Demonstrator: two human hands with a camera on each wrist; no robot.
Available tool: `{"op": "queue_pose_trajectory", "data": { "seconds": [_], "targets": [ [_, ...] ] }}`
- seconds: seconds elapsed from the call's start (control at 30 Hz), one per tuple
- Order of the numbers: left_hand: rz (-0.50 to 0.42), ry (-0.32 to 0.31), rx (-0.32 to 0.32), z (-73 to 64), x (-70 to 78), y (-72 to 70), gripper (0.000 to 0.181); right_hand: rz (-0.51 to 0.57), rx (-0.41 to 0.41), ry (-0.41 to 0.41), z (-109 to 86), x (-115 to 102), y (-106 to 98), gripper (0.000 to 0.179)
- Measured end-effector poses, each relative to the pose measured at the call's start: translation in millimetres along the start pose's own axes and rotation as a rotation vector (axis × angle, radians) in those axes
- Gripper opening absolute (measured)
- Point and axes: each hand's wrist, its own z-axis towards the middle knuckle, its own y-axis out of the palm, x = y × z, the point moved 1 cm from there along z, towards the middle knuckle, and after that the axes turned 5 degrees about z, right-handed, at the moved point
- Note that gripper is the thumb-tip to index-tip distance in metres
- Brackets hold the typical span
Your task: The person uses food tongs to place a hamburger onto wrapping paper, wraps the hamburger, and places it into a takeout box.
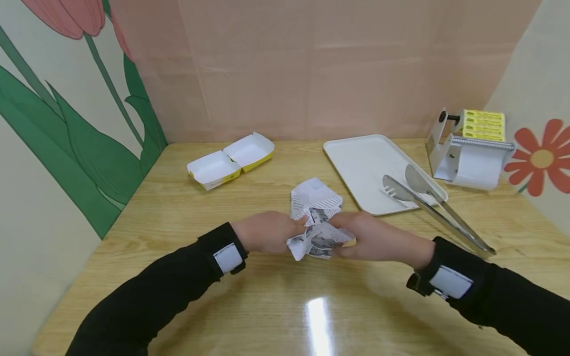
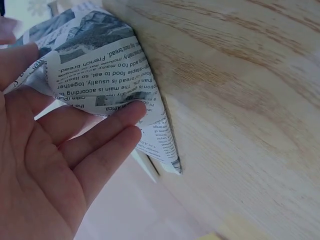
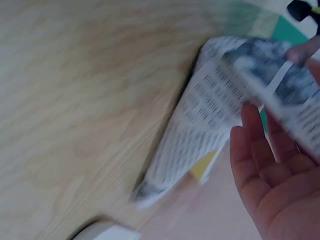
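Observation:
A printed sheet of newspaper-style wrapping paper (image 1: 313, 202), crumpled and folded, is between both hands above the middle of the table. My left hand (image 1: 271, 232) pinches its left side with the thumb on top. On the right side, my right hand (image 1: 378, 238) grips it between thumb and fingers. In the left wrist view the wrapping paper (image 2: 105, 75) tapers to a point, and the fingers lie under it. The right wrist view shows the paper (image 3: 200, 115) blurred. A small tan patch peeks out beside the right hand; what it is, I cannot tell.
An open white-and-yellow cardboard food box (image 1: 213, 170) stands at the back left. Metal tongs (image 1: 438, 210) lie partly across a white tray (image 1: 352, 160) on the right. Behind them stands a label dispenser (image 1: 476, 160) with a yellow roll. Walls border the wooden table (image 1: 156, 207).

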Motion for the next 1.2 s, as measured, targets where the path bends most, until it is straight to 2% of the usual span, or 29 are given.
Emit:
{"op": "queue_pose_trajectory", "data": {
  "seconds": [0.13, 0.2, 0.33, 0.43, 0.5, 0.57, 0.67, 0.7, 0.77, 0.83, 1.0, 1.1, 1.2],
  "targets": [
    [-0.052, 0.005, 0.028, -1.5, -2.6, 0.2, 0.054, 0.043, 0.056, 0.067, 7.3, -9.9, 5.0, 0.021],
    [-0.038, 0.012, 0.042, -1.9, -3.4, 1.2, 0.055, 0.038, 0.087, 0.084, 9.9, -11.3, 6.8, 0.02],
    [-0.002, 0.008, 0.046, -3.0, -3.7, 4.1, 0.053, 0.027, 0.088, 0.043, 12.5, -8.6, 7.4, 0.018],
    [-0.056, -0.01, 0.051, -5.4, -4.1, 6.3, 0.053, 0.029, 0.066, -0.007, 13.6, -5.9, 7.3, 0.019],
    [-0.134, -0.02, 0.072, -7.6, -4.4, 9.0, 0.049, 0.011, 0.049, -0.032, 13.9, -5.2, 8.8, 0.021],
    [-0.218, -0.017, 0.097, -10.5, -4.0, 12.5, 0.047, 0.011, 0.023, -0.038, 13.7, -5.5, 11.5, 0.025],
    [-0.273, -0.019, 0.134, -14.7, -3.0, 17.4, 0.058, 0.017, -0.029, -0.042, 13.4, -6.1, 15.0, 0.023],
    [-0.281, -0.028, 0.143, -16.0, -2.8, 18.6, 0.056, 0.027, -0.05, -0.034, 13.8, -6.3, 15.1, 0.023],
    [-0.253, -0.051, 0.183, -18.4, -2.6, 18.0, 0.049, 0.033, -0.08, -0.023, 15.4, -6.3, 13.6, 0.021],
    [-0.184, -0.069, 0.252, -19.8, -2.8, 14.2, 0.035, 0.036, -0.102, -0.009, 18.1, -5.7, 9.7, 0.018],
    [-0.02, -0.044, 0.416, -20.8, -3.4, 1.9, 0.026, 0.051, -0.163, 0.046, 25.5, -4.2, -3.3, 0.014],
    [0.022, -0.034, 0.431, -20.0, -4.0, 0.3, 0.023, 0.072, -0.188, 0.069, 27.9, -3.3, -7.1, 0.014],
    [0.012, -0.043, 0.416, -18.2, -2.2, 2.9, 0.023, 0.087, -0.188, 0.081, 27.1, -1.3, -6.5, 0.013]
  ]
}}
